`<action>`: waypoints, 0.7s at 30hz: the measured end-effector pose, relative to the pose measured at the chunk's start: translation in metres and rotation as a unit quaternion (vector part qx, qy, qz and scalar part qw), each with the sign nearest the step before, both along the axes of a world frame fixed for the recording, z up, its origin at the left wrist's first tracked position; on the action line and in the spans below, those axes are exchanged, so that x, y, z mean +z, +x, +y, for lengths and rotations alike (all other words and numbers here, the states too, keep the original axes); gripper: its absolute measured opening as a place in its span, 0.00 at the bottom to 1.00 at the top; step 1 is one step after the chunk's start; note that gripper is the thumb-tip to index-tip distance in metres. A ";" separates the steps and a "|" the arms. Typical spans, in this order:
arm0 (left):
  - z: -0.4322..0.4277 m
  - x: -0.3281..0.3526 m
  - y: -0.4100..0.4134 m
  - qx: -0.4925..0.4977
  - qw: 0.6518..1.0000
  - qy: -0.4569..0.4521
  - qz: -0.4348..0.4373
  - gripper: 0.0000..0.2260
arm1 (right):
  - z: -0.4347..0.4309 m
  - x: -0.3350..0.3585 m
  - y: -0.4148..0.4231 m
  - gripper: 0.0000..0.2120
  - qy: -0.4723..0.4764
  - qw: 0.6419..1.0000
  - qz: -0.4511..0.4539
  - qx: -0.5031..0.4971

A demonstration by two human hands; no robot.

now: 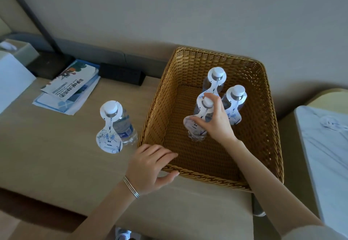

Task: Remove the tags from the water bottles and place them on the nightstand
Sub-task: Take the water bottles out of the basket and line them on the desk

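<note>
The right hand [214, 121] gripped a tagged bottle [196, 135] by the neck inside the basket [267, 119]. The left hand [150, 166] clasped the basket's near rim, fingers curled over it

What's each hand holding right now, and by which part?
The right hand grips the front bottle around its neck, fingers over its tag. The left hand holds the wicker basket by its near rim, at the left corner.

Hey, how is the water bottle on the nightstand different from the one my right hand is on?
The nightstand bottle stands outside the wicker basket; the gripped bottle is inside it. The nightstand bottle is untouched; the right hand grips the gripped bottle near its neck. Both have white caps and hanging paper tags.
</note>
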State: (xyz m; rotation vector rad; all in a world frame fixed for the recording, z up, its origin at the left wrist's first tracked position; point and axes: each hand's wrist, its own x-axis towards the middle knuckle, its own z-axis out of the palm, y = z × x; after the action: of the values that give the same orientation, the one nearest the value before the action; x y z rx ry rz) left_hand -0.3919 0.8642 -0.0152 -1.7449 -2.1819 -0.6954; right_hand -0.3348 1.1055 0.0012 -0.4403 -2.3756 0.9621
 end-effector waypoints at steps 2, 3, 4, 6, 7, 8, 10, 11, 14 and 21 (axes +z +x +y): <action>-0.001 0.000 0.000 -0.001 1.000 -0.001 0.002 0.17 | -0.001 -0.002 -0.003 0.33 0.017 1.000 0.020 -0.002; -0.001 0.001 0.000 0.000 1.000 -0.002 0.004 0.17 | -0.001 -0.003 -0.004 0.33 0.022 0.999 0.025 -0.002; -0.001 0.001 0.000 0.000 1.000 -0.003 0.005 0.17 | -0.001 -0.005 -0.005 0.33 0.023 0.999 0.027 -0.002; -0.001 0.002 0.000 -0.002 1.000 -0.004 0.004 0.17 | 0.000 -0.007 -0.005 0.33 0.026 0.999 0.027 -0.001; -0.001 0.002 0.000 -0.004 1.000 -0.006 0.003 0.17 | 0.000 -0.008 -0.005 0.33 0.029 0.999 0.030 0.001; -0.001 0.002 0.000 -0.006 1.000 -0.008 0.003 0.18 | 0.000 -0.009 -0.005 0.33 0.031 0.999 0.033 0.004; -0.003 0.003 -0.001 -0.011 1.000 -0.014 0.003 0.17 | 0.000 -0.009 -0.002 0.34 0.030 0.999 0.035 0.015; -0.003 0.003 -0.001 -0.014 1.000 -0.016 0.002 0.17 | 0.000 -0.009 -0.001 0.34 0.028 0.999 0.033 0.024; -0.004 0.005 -0.001 -0.018 1.000 -0.017 0.001 0.18 | 0.001 -0.007 0.006 0.35 0.017 0.999 0.018 0.049; -0.003 0.003 -0.002 -0.026 1.000 0.000 0.007 0.18 | -0.002 0.007 0.022 0.38 -0.072 0.995 -0.013 0.062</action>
State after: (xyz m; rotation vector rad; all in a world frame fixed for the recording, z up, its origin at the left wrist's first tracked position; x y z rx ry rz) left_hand -0.3944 0.8608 -0.0124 -1.8064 -2.1342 -0.6943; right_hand -0.3130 1.1036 0.0084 -0.3640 -2.3882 1.1953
